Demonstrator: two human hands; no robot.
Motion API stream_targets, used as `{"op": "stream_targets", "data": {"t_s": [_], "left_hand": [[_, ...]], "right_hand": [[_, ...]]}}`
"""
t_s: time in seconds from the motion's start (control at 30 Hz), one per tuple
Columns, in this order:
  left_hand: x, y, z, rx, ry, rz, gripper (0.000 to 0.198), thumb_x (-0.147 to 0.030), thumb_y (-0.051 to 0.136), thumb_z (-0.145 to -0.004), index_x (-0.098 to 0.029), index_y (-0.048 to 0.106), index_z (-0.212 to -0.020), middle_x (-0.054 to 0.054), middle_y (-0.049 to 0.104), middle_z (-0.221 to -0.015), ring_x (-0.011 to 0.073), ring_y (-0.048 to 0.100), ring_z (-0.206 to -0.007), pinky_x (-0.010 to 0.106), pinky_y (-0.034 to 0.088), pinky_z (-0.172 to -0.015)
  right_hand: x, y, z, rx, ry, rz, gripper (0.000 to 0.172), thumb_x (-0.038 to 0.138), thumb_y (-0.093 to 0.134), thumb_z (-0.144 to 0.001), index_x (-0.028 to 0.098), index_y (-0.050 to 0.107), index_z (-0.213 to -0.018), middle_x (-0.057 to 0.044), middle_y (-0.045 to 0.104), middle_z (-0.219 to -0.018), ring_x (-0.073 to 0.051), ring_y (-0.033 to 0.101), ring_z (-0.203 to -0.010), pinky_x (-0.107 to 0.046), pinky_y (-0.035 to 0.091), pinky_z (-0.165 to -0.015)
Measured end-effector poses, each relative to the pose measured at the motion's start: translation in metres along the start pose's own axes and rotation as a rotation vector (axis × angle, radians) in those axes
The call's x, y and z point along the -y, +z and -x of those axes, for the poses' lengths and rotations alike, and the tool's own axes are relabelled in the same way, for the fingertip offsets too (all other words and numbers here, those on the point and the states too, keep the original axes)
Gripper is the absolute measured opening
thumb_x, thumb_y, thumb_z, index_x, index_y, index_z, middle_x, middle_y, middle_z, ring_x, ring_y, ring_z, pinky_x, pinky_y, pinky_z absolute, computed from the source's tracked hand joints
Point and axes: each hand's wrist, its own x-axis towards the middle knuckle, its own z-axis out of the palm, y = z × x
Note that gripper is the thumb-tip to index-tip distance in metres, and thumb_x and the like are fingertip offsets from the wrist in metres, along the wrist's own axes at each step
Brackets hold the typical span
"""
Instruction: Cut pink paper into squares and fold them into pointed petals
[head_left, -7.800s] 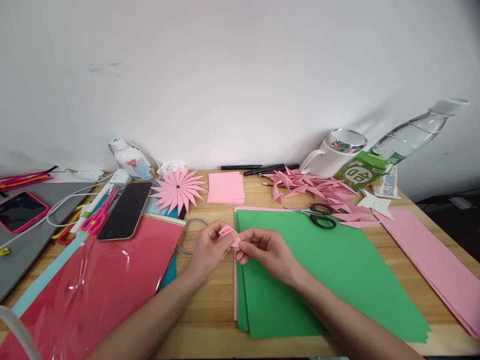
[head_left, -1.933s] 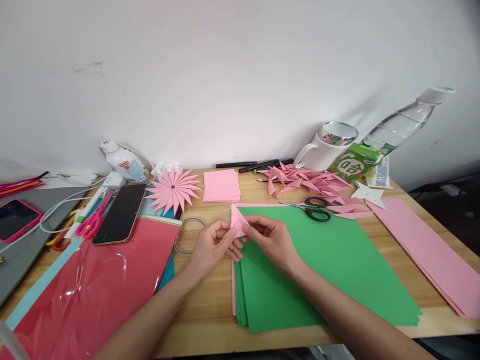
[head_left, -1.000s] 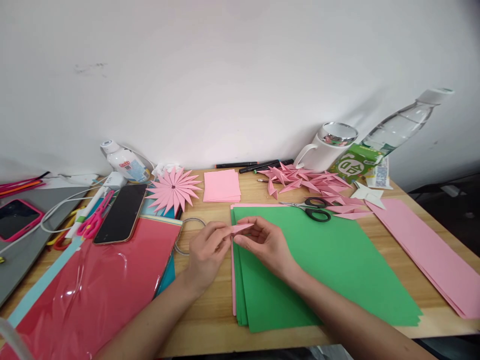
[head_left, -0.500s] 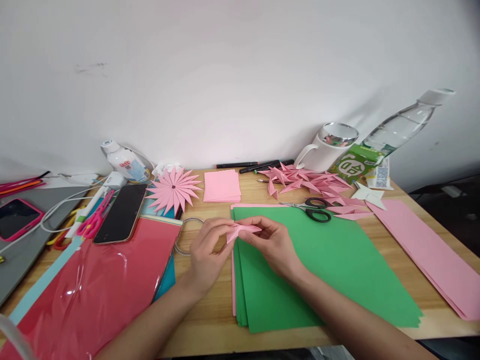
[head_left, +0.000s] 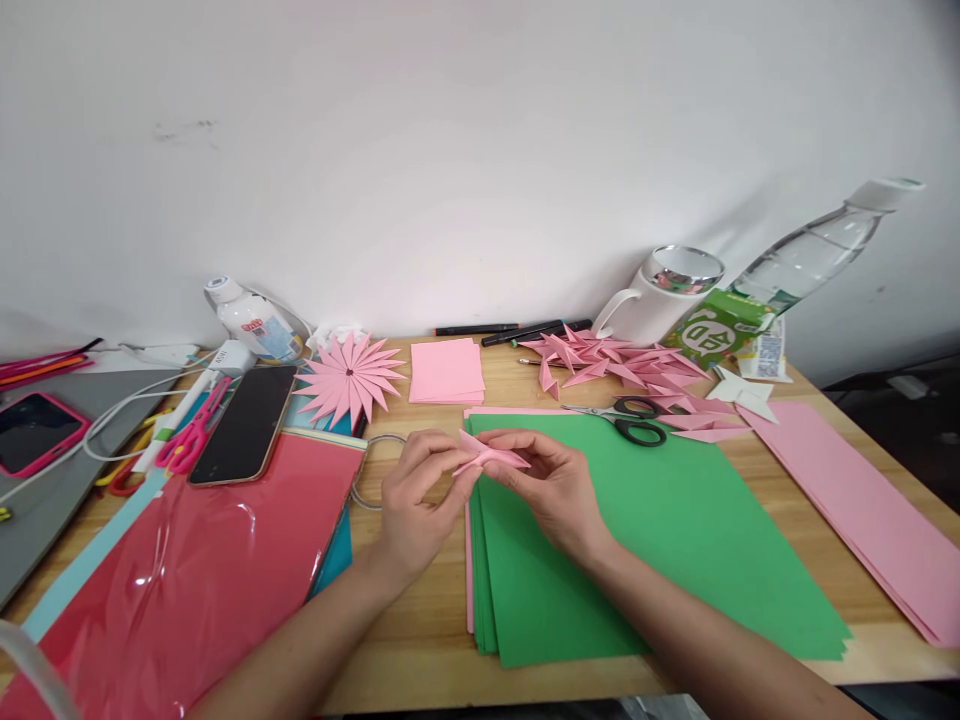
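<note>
Both hands meet over the near left corner of a stack of green paper sheets (head_left: 660, 540). My left hand (head_left: 416, 500) and my right hand (head_left: 551, 485) pinch a small folded pink paper piece (head_left: 489, 457) between their fingertips, held just above the green stack. The piece is a narrow pointed shape lying nearly flat. A pile of similar folded pink pieces (head_left: 622, 368) lies behind, near black-handled scissors (head_left: 630, 420). A finished pink paper flower (head_left: 349, 382) and a stack of small pink squares (head_left: 447, 372) sit at the back.
A red plastic-wrapped paper pack (head_left: 180, 570) lies left, with a black phone (head_left: 247, 425) and pink scissors (head_left: 191, 430). A white mug (head_left: 660, 295), a green carton (head_left: 716, 330) and a water bottle (head_left: 810, 250) stand back right. Long pink sheets (head_left: 870, 510) lie at the right edge.
The pink piece went from an upright triangle to a narrow flat folded shape. Both hands stayed over the green stack's corner, fingers shifting along the piece.
</note>
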Motion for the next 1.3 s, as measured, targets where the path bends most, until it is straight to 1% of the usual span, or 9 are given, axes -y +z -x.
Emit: {"op": "stream_targets", "data": {"t_s": [0.07, 0.27, 0.37, 0.47, 0.63, 0.83, 0.93, 1.1, 1.3], "left_hand": [[0.001, 0.0, 0.001, 0.032, -0.07, 0.053, 0.014, -0.013, 0.062, -0.08, -0.021, 0.066, -0.09, 0.003, 0.066, -0.087, 0.0161, 0.06, -0.086, 0.03, 0.049, -0.076], [0.005, 0.002, 0.004, 0.075, -0.41, 0.302, 0.006, -0.022, 0.062, -0.08, -0.019, 0.063, -0.085, 0.003, 0.066, -0.087, 0.0168, 0.062, -0.086, 0.029, 0.05, -0.077], [0.008, 0.002, 0.003, 0.055, -0.453, 0.313, 0.014, -0.024, 0.066, -0.077, -0.018, 0.063, -0.09, 0.005, 0.064, -0.096, 0.0167, 0.062, -0.086, 0.029, 0.05, -0.076], [0.011, 0.001, 0.001, 0.121, -0.479, 0.293, 0.027, -0.027, 0.067, -0.076, -0.019, 0.063, -0.101, 0.006, 0.065, -0.102, 0.0171, 0.062, -0.09, 0.03, 0.05, -0.081], [0.009, 0.0, -0.002, 0.214, -0.572, 0.32, 0.016, -0.031, 0.064, -0.078, -0.017, 0.066, -0.086, 0.003, 0.068, -0.083, 0.0156, 0.063, -0.078, 0.026, 0.051, -0.073], [0.002, 0.0, -0.007, 0.383, -0.766, 0.64, 0.03, -0.041, 0.063, -0.078, -0.014, 0.056, -0.089, 0.003, 0.066, -0.073, 0.0144, 0.063, -0.06, 0.027, 0.052, -0.057], [0.003, -0.001, -0.008, 0.378, -0.805, 0.749, 0.032, -0.04, 0.064, -0.078, -0.013, 0.058, -0.093, 0.003, 0.065, -0.072, 0.0143, 0.063, -0.057, 0.027, 0.051, -0.055], [0.005, -0.003, -0.01, 0.319, -0.953, 0.989, 0.03, -0.036, 0.067, -0.077, -0.011, 0.061, -0.091, 0.004, 0.063, -0.071, 0.0124, 0.061, -0.057, 0.024, 0.047, -0.054], [0.003, -0.003, -0.011, 0.361, -1.005, 1.005, 0.028, -0.035, 0.069, -0.075, -0.011, 0.062, -0.09, 0.002, 0.062, -0.07, 0.0117, 0.061, -0.055, 0.022, 0.045, -0.05]], "right_hand": [[0.001, 0.0, 0.0, 0.008, -0.006, 0.004, 0.023, 0.031, 0.081, -0.06, 0.021, 0.07, -0.077, -0.004, 0.073, -0.091, -0.021, 0.066, -0.088, -0.036, 0.051, -0.084], [0.0, -0.002, 0.001, 0.03, -0.023, 0.052, 0.021, 0.031, 0.079, -0.063, 0.021, 0.07, -0.08, -0.004, 0.073, -0.086, -0.02, 0.067, -0.081, -0.033, 0.054, -0.077], [-0.001, -0.002, 0.002, 0.035, -0.052, 0.1, 0.02, 0.031, 0.077, -0.066, 0.02, 0.069, -0.081, -0.005, 0.073, -0.086, -0.02, 0.067, -0.079, -0.032, 0.055, -0.075], [-0.002, -0.003, 0.002, 0.057, -0.089, 0.126, 0.018, 0.029, 0.074, -0.07, 0.02, 0.069, -0.084, -0.004, 0.073, -0.088, -0.018, 0.067, -0.081, -0.03, 0.055, -0.076], [-0.006, -0.004, 0.0, 0.027, -0.17, 0.188, 0.016, 0.028, 0.073, -0.071, 0.021, 0.07, -0.085, -0.003, 0.071, -0.086, -0.017, 0.066, -0.08, -0.027, 0.055, -0.073], [-0.008, -0.007, -0.002, -0.004, -0.121, 0.219, 0.021, 0.028, 0.077, -0.066, 0.019, 0.069, -0.084, -0.003, 0.072, -0.079, -0.017, 0.067, -0.068, -0.027, 0.056, -0.065], [-0.006, -0.008, -0.003, 0.002, -0.146, 0.214, 0.02, 0.026, 0.077, -0.066, 0.019, 0.069, -0.082, -0.003, 0.072, -0.078, -0.016, 0.067, -0.068, -0.027, 0.056, -0.065], [-0.005, -0.008, -0.004, 0.072, -0.162, 0.111, 0.022, 0.022, 0.075, -0.068, 0.021, 0.069, -0.09, -0.003, 0.072, -0.089, -0.015, 0.067, -0.077, -0.027, 0.056, -0.074], [-0.009, -0.008, -0.002, 0.002, -0.169, 0.151, 0.011, 0.021, 0.069, -0.074, 0.021, 0.071, -0.085, -0.001, 0.072, -0.079, -0.013, 0.066, -0.069, -0.024, 0.055, -0.065]]}}
